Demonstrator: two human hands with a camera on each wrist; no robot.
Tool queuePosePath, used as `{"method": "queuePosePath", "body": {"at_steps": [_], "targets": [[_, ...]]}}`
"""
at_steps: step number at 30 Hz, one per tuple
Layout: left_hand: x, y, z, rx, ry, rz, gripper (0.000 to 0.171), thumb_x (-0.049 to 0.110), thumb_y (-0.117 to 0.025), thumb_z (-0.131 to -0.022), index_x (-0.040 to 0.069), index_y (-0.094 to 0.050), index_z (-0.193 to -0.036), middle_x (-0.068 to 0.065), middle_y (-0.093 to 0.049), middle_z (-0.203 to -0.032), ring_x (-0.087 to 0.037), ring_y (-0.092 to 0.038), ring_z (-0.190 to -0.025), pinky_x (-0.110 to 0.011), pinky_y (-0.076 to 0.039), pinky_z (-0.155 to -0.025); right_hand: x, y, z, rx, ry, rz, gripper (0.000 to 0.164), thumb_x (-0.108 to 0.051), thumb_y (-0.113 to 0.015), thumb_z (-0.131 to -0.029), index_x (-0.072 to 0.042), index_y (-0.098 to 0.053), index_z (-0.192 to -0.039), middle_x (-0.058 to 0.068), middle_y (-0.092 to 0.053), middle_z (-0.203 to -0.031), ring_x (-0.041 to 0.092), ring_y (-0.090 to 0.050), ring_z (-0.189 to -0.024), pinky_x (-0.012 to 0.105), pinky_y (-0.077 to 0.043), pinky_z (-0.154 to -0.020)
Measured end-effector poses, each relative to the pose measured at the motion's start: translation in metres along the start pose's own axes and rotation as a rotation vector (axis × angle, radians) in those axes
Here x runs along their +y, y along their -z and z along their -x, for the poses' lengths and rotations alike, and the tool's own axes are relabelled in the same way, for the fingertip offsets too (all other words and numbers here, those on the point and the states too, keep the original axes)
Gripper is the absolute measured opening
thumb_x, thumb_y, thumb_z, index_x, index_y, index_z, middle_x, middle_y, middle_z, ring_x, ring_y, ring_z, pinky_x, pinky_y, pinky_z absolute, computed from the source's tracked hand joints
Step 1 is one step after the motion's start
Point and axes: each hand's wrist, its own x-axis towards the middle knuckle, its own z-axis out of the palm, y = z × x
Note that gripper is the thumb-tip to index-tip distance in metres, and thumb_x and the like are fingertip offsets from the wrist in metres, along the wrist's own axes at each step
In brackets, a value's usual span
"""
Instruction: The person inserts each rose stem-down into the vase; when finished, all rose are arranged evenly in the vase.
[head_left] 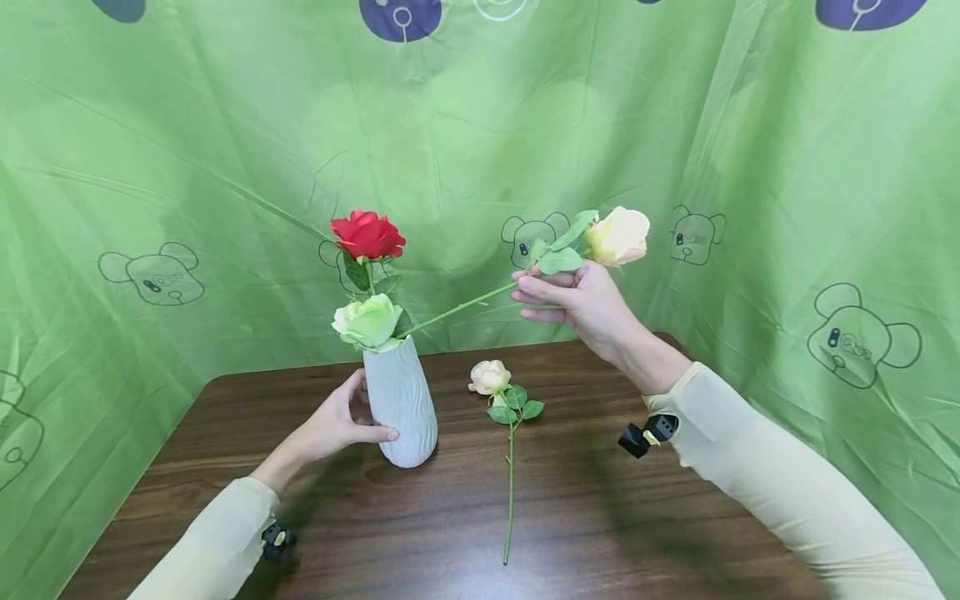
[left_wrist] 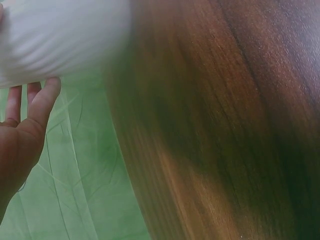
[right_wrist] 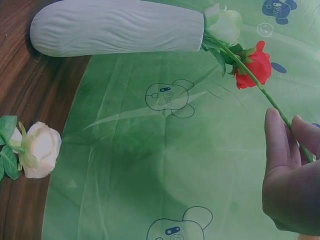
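A white ribbed vase point(head_left: 402, 408) stands on the table, tilted slightly, holding a red rose point(head_left: 367, 234) and a pale green rose point(head_left: 368, 321). My left hand point(head_left: 339, 421) grips the vase low on its left side, thumb across the front; in the left wrist view the fingertips point(left_wrist: 52, 85) touch its wall. My right hand point(head_left: 581, 304) pinches the stem of a cream-yellow rose point(head_left: 619, 237) below its leaves. That stem point(right_wrist: 250, 75) slants down to the left, its lower end at the vase mouth. Whether the end is inside is hard to see.
Another rose, pale peach point(head_left: 490, 377) with a leafy stem, lies on the brown wooden table point(head_left: 450, 517) to the right of the vase. A green curtain point(head_left: 465, 167) with bear prints hangs behind and around the table.
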Motion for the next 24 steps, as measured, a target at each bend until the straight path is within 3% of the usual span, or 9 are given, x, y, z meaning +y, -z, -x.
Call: {"method": "queuePosePath", "body": {"at_steps": [24], "targets": [[0.001, -0.001, 0.000, -0.011, -0.010, 0.015, 0.080, 0.000, -0.089, -0.073, 0.004, -0.041, -0.137, -0.025, -0.056, -0.122, -0.033, -0.062, -0.107, -0.047, -0.062, -0.085, 0.008, -0.014, -0.015, -0.005, -0.020, 0.099, 0.014, -0.003, -0.072, -0.094, 0.003, -0.067, -0.106, 0.017, -0.073, -0.114, 0.033, -0.071, -0.104, 0.048, -0.059, -0.089]]}}
